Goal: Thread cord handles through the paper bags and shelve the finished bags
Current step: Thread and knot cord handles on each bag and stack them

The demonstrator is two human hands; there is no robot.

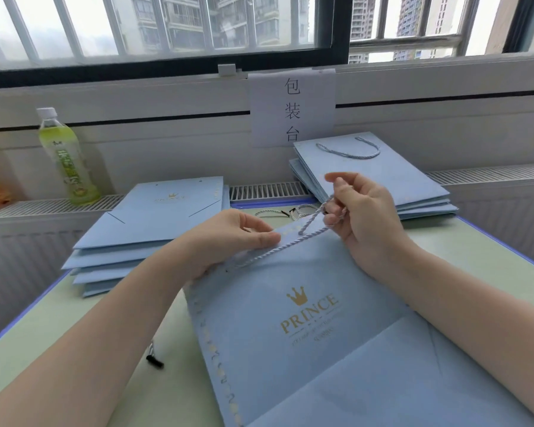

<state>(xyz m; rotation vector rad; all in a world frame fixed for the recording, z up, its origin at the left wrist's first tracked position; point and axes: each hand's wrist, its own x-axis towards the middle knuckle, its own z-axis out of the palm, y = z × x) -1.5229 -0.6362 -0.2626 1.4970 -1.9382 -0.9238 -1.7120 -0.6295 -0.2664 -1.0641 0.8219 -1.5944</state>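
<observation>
Flat pale-blue paper bag with gold crown print [305, 318] on table; left hand [228, 238] pinches bag's top edge, right hand [364, 217] pinches twisted light-blue cord [278, 249] above it.

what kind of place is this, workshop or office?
Probably a small packing station set up by a window, not a factory line. A paper sign taped below the sill reads "packing table". Flat blue paper bags are stacked on the left and right, and loose cords lie on the table.
</observation>
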